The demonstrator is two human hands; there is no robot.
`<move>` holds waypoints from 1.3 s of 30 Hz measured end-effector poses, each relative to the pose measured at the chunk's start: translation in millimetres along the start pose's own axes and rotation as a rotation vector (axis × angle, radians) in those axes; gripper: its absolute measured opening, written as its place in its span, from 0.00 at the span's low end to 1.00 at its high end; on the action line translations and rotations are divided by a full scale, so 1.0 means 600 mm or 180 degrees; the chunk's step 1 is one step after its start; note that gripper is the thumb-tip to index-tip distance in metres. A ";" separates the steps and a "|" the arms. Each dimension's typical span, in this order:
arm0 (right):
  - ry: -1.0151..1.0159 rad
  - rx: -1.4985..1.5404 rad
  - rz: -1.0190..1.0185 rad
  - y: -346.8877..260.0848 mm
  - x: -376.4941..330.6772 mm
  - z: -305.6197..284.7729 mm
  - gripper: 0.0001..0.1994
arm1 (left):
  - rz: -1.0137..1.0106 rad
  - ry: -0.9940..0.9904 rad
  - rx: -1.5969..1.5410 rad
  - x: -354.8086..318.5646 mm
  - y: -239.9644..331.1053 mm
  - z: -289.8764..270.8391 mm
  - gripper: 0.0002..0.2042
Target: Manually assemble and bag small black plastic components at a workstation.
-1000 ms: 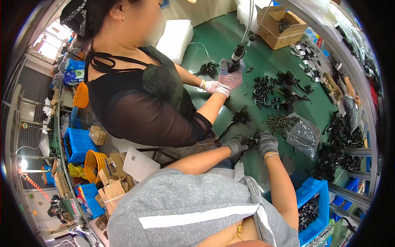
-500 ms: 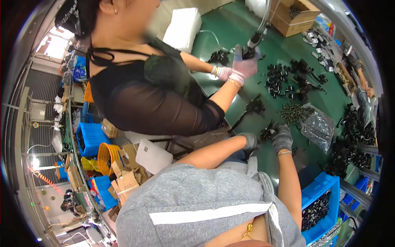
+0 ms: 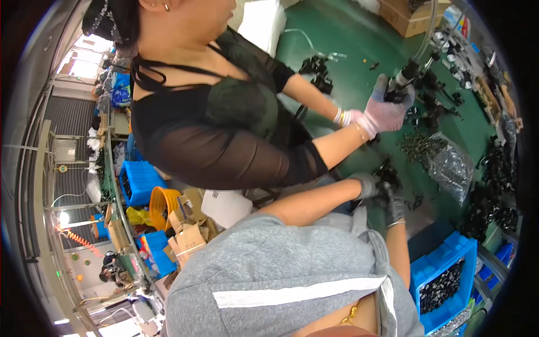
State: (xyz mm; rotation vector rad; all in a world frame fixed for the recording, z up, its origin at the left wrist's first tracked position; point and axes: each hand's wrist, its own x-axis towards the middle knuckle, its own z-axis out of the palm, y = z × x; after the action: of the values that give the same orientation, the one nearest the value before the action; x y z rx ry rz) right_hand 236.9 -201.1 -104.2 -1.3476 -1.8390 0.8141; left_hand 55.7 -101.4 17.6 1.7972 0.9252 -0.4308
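My left hand [image 3: 368, 186], in a grey glove, is closed on a small black part [image 3: 387, 172] at the near edge of the green workbench [image 3: 351, 84]. Close beside it is my right hand [image 3: 394, 206], also gloved in grey, its fingertips at the lower side of the same part. Those fingers are dark and blurred, so their grip is unclear. Beyond my hands lies a heap of small brassy screws [image 3: 416, 144], next to a clear plastic bag [image 3: 451, 167].
On my left a co-worker in pinkish gloves holds a hanging power driver [image 3: 405, 74] over the bench. Black parts [image 3: 494, 185] pile up at the right. A blue bin [image 3: 416, 276] of small black pieces stands by my right arm. Cartons [image 3: 188, 240] are at lower left.
My right hand has moved from beside the screws to the black part at my left hand. The co-worker's hand and driver have shifted right and nearer. The whole view has turned slightly.
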 end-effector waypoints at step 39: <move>-0.1185 -0.3834 0.1853 0.199 0.436 -0.380 0.38 | 0.0684 0.1443 0.1032 0.132 -0.123 0.026 0.13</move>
State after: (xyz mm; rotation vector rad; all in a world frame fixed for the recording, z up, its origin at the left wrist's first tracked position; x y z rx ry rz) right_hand 433.4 99.9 -30.2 -2.7026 -2.3670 0.1150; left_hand 52.4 -71.1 -87.9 2.3229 0.9916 -0.0306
